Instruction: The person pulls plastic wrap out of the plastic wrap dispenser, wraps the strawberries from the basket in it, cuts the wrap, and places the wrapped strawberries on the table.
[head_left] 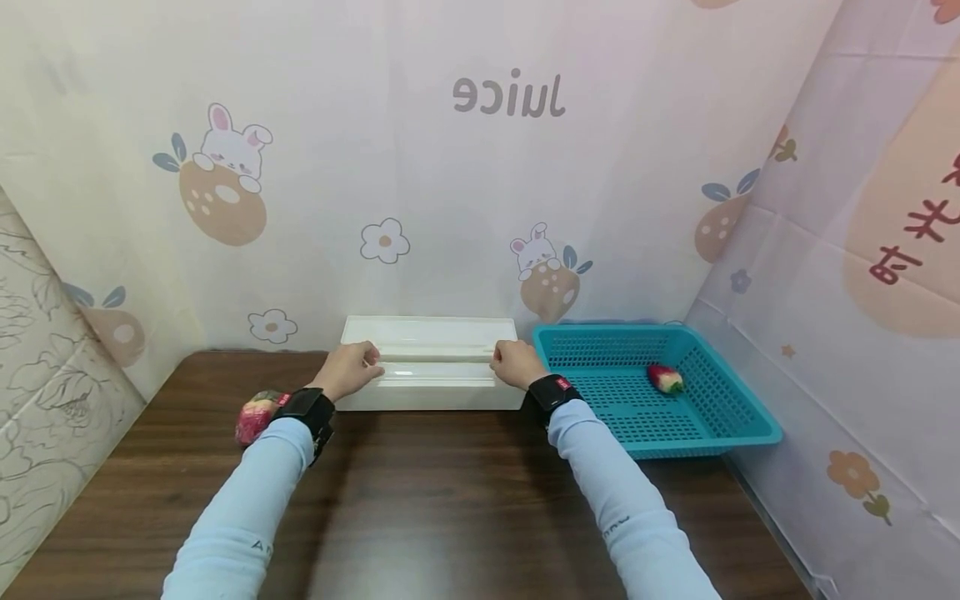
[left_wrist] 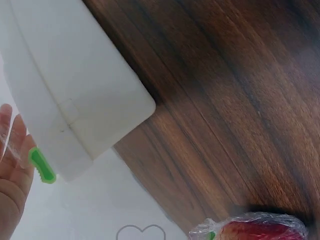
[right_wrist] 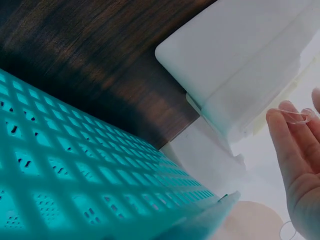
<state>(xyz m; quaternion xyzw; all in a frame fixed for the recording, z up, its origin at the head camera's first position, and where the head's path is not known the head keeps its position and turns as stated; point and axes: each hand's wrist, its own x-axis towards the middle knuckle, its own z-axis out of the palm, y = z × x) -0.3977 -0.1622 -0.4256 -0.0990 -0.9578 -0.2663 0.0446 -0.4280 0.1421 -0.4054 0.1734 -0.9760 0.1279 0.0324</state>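
Note:
A long white cling film dispenser [head_left: 431,396] lies crosswise on the table, with a green cutter slider [left_wrist: 42,165] at its left end. At its left side, my left hand [head_left: 351,369] pinches clear film between thumb and fingers. Over the right end, my right hand [head_left: 517,364] grips the film's other side; a clear fold of film [right_wrist: 295,116] shows at its fingertips in the right wrist view. The sheet between the hands is hard to make out. Beside my left wrist lies a red fruit wrapped in film [head_left: 257,417], partly hidden by the wrist.
A teal perforated basket [head_left: 731,446] stands on the right, close to my right wrist. Inside it lies a red fruit with a pale green end [head_left: 665,379]. Printed cloth [head_left: 322,208] hangs behind the brown wooden table [head_left: 420,508] and along both sides.

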